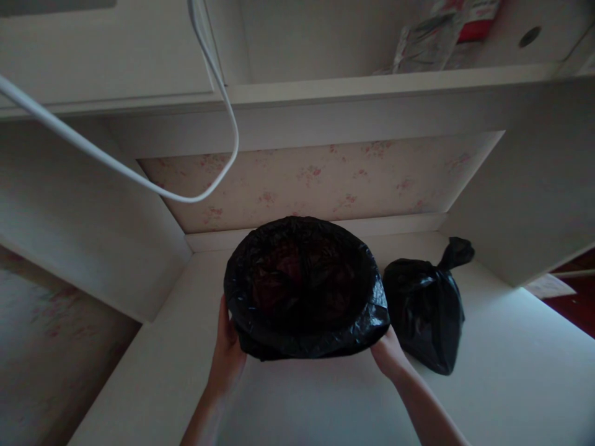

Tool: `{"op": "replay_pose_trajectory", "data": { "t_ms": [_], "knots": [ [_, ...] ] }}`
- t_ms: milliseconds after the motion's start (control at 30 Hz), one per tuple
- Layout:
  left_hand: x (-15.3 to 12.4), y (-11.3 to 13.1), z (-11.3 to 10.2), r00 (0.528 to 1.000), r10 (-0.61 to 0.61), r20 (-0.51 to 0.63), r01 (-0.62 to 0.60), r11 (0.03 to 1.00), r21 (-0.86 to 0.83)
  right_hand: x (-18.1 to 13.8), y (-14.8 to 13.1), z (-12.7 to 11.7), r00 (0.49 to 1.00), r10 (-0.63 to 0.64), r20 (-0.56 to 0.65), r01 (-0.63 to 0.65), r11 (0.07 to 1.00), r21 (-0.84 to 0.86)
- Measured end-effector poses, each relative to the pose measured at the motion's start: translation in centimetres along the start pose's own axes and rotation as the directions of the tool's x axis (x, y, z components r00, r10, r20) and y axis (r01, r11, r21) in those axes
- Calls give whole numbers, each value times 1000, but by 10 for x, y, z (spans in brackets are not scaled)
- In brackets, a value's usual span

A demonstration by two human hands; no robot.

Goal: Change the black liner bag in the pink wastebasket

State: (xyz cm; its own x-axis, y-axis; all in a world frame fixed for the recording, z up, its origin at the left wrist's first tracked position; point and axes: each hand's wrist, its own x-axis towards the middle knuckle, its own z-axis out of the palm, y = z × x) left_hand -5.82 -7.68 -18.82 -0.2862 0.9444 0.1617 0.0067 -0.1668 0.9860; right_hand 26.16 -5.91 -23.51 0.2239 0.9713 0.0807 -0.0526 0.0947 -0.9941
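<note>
A trash can (302, 344) lined with a black plastic bag is between my two hands, its round mouth tilted up towards me. The black bag liner (307, 291) is folded over the rim and hides the can's outer wall. My left hand (230, 341) grips the can's left side, its fingers partly hidden behind the bag. On the right side my right hand (388, 353) holds it too, with most of its fingers out of sight under the liner. Just right of the can, a tied black garbage bag (425, 310) rests on the white surface.
The white desktop (502, 371) lies below, with side panels (525, 186) at both ends and flowered wallpaper (325, 179) behind. A white cable (186, 198) hangs in a loop at upper left. Overhead, a shelf (372, 87) holds plastic-wrapped packages (427, 43).
</note>
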Motion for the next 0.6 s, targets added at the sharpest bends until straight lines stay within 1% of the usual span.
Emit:
{"op": "replay_pose_trajectory", "data": {
  "t_ms": [33,100,167,233,333,433,533,600],
  "knots": [
    [1,3,2,1000,18,13,-18,1000,3,3,2,-1,1000,6,24,-6,1000,2],
    [2,10,6,999,51,-2,-51,999,5,9,1,-3,998,0,58,0,1000,3],
    [0,15,9,997,79,-18,-79,997,15,14,-3,-3,997,-39,60,39,999,2],
    [-3,18,8,994,110,-3,-110,994,25,17,-12,-2,995,-84,61,84,996,12],
    [-3,19,0,985,169,38,-171,984,51,18,-32,0,989,-122,88,117,991,68],
    [2,24,-8,970,239,48,-242,966,89,19,-56,3,981,-155,113,140,981,133],
    [9,38,-11,959,277,68,-283,950,129,21,-79,5,971,-197,136,173,970,170],
    [12,51,-10,962,256,97,-269,951,154,26,-90,5,966,-211,147,185,968,172]
  ]
}}
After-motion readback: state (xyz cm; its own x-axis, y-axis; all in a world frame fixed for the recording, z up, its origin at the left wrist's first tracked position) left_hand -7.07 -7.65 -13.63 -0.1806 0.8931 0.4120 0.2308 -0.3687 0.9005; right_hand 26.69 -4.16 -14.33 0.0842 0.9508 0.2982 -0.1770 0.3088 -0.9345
